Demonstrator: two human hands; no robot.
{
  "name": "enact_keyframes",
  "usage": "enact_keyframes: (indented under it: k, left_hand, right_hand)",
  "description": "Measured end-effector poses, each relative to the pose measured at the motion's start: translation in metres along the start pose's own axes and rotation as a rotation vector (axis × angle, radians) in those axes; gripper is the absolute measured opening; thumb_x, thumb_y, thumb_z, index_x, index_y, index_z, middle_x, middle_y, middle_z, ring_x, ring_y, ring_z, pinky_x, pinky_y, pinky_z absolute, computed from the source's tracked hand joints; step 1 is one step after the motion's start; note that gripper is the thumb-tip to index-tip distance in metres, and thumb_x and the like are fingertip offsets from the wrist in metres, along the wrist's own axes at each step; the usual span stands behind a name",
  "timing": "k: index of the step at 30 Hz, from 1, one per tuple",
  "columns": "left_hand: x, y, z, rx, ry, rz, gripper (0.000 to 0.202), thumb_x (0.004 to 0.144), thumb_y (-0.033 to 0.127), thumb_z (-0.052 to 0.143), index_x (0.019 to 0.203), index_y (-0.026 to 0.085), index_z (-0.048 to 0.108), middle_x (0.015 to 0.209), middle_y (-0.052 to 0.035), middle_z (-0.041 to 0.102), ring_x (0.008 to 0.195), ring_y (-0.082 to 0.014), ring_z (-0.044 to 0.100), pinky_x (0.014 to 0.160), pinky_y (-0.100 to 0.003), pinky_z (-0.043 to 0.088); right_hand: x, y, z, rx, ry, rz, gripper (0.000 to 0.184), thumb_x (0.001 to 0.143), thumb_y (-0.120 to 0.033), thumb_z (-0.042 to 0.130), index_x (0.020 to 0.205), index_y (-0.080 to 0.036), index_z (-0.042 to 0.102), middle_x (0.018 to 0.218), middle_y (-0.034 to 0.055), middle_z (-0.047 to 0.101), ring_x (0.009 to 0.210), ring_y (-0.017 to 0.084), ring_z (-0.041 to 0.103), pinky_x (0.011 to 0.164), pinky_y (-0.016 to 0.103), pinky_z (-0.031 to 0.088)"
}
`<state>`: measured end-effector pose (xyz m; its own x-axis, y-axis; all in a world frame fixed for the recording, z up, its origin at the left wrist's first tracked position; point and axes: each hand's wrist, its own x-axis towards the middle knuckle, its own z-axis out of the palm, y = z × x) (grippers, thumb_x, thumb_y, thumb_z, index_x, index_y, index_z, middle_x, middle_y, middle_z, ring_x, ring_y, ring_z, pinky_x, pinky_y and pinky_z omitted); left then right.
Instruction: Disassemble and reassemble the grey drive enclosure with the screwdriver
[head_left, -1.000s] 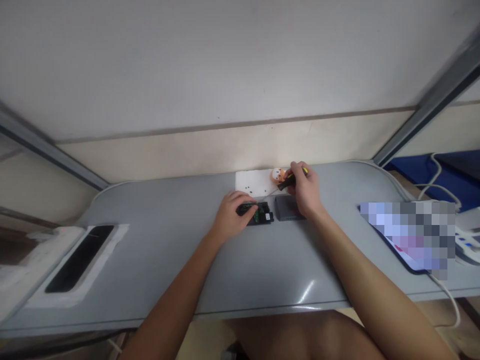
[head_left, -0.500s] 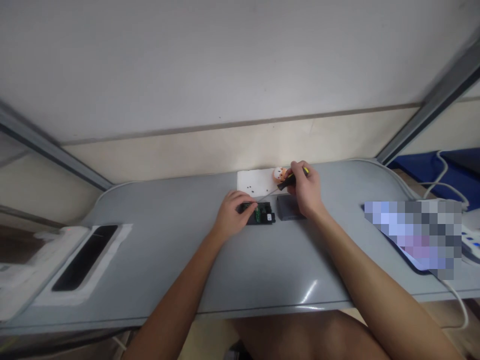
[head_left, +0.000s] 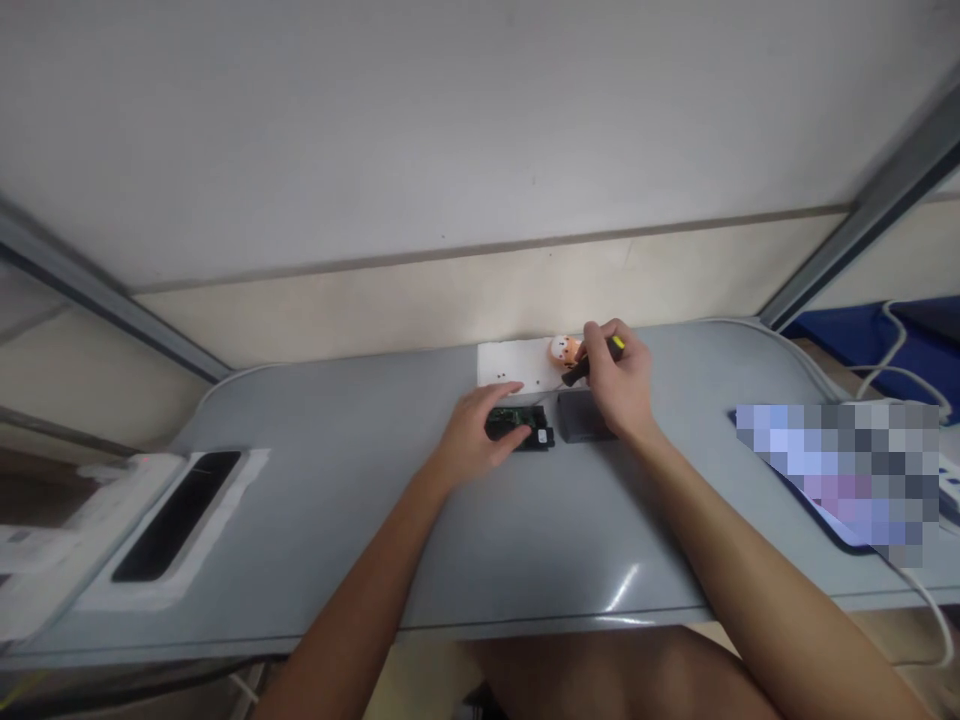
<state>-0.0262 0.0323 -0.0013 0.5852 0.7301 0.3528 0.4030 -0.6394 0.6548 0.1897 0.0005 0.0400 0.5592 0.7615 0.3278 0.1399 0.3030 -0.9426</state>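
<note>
My left hand [head_left: 472,432] grips a small black device with a green circuit board [head_left: 519,425] that lies on the grey table [head_left: 360,500]. My right hand [head_left: 621,380] is closed around a black and yellow screwdriver [head_left: 592,362], its shaft pointing down and left towards the device. Under that hand lies a dark grey cover plate [head_left: 581,417]. Behind both hands a white sheet [head_left: 514,365] carries several tiny dark screws, and a small orange and white figure [head_left: 562,350] stands at its right end.
A white tray with a long black insert [head_left: 176,515] lies at the table's left end. At the right lie a blurred-out screen [head_left: 836,470], white cables [head_left: 900,345] and a blue surface. A wall runs close behind the table.
My left hand has shifted slightly on the black device, the thumb now stretching over its top. The right hand with the screwdriver has barely moved. The view has drifted a little.
</note>
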Motion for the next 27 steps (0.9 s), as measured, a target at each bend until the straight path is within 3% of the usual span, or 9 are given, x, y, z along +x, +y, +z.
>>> enact_keyframes:
  k: [3,7,27]
  left_hand:
    - [-0.001,0.004,0.000,0.046,-0.087,0.044,0.048,0.087,0.033,0.079,0.132,0.028,0.065,0.136,-0.0059,0.071,0.128,-0.0287,0.063,0.116,-0.053,0.042]
    - [0.001,0.005,0.000,0.062,-0.103,0.089,0.042,0.086,0.029,0.080,0.126,0.030,0.068,0.128,-0.0026,0.075,0.124,-0.0265,0.066,0.113,-0.050,0.044]
    - [0.002,0.001,0.004,0.076,-0.098,0.128,0.039,0.083,0.027,0.083,0.120,0.030,0.071,0.128,-0.0010,0.075,0.121,-0.0252,0.067,0.111,-0.050,0.046]
  right_hand:
    - [-0.004,-0.005,-0.001,-0.057,-0.014,-0.085,0.044,0.096,-0.054,0.064,0.068,-0.023,0.049,0.063,-0.0030,0.054,0.057,0.012,0.049,0.057,0.027,0.044]
    - [-0.009,-0.005,0.000,-0.133,-0.040,-0.170,0.044,0.098,-0.052,0.062,0.068,-0.023,0.047,0.061,-0.0037,0.050,0.055,0.011,0.046,0.055,0.028,0.039]
    - [-0.013,-0.003,0.003,-0.197,-0.104,-0.214,0.041,0.099,-0.047,0.061,0.068,-0.023,0.048,0.059,-0.0036,0.049,0.055,0.012,0.046,0.056,0.029,0.037]
